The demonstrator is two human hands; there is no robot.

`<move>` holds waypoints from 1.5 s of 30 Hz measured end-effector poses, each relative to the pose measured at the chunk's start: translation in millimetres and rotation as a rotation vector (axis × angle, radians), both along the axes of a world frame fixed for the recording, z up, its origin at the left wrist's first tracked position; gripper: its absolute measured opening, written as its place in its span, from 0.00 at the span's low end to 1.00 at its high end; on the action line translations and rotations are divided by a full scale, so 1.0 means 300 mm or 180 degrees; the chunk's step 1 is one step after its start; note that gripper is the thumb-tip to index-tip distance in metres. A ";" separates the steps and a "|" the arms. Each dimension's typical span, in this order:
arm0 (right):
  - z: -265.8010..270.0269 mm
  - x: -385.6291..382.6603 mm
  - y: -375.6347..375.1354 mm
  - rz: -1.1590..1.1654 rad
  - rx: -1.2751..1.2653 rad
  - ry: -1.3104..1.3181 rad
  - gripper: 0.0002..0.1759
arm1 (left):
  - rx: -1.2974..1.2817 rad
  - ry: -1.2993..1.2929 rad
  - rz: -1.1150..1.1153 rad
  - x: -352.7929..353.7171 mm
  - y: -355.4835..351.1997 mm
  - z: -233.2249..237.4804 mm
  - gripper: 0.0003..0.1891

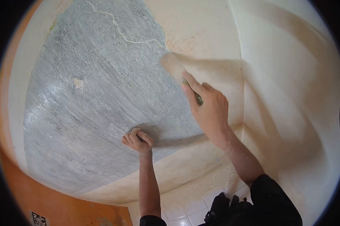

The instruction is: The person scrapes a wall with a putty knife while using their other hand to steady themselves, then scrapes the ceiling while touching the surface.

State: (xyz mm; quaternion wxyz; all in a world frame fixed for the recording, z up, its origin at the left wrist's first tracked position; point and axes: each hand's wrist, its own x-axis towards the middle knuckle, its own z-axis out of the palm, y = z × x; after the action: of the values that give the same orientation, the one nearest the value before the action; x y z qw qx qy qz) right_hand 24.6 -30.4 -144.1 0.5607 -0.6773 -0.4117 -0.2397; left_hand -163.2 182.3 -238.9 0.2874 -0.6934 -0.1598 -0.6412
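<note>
My right hand [209,105] is closed around the dark handle of a putty knife [173,67]. Its blade, smeared by motion, lies along the right edge of a rough grey patch [98,94] on the cream wall [200,22]. A thin, wavy, pale line [119,32] crosses the top of the patch and ends close to the blade. Lower down, my left hand [138,141] is curled into a loose, dusty fist against the grey surface, with nothing showing in it. Pale specks dot both forearms.
A wall corner runs down at the right, with a pale side wall [290,75] beyond it. An orange surface [64,203] with a black-and-white sticker [39,218] is at lower left. Crumbs lie near the wall's foot, above white floor tiles [185,214]. One small pale spot [78,83] marks the patch.
</note>
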 end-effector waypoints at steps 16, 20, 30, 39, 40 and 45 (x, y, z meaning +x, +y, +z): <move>0.037 0.010 -0.020 0.0048 -0.0150 0.0020 0.19 | -0.0003 -0.0030 -0.0035 -0.003 -0.006 0.006 0.05; 0.033 0.021 -0.002 0.0005 -0.0186 -0.0041 0.19 | -0.0023 -0.0071 -0.0038 0.004 -0.002 -0.005 0.06; 0.480 0.064 0.080 -0.0501 0.0266 -0.1129 0.14 | -0.0112 -0.0074 -0.0040 0.001 -0.005 -0.005 0.06; 0.635 0.053 0.115 -0.0553 0.0427 -0.1178 0.18 | -0.0220 -0.0064 0.0009 0.000 -0.021 0.002 0.05; 0.611 0.039 0.102 -0.0532 0.0363 -0.1159 0.16 | -0.0208 -0.0077 0.0008 0.001 -0.021 0.005 0.05; 0.561 0.043 0.091 -0.0423 0.0302 -0.0878 0.19 | -0.0192 -0.0084 -0.0040 0.002 -0.025 0.008 0.04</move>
State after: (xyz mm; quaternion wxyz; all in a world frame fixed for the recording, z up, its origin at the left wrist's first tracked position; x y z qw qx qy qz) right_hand 37.5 -2.9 24.1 0.5131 -0.6365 -0.4272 -0.3861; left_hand -162.7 174.7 -236.5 0.2603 -0.6942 -0.1784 -0.6469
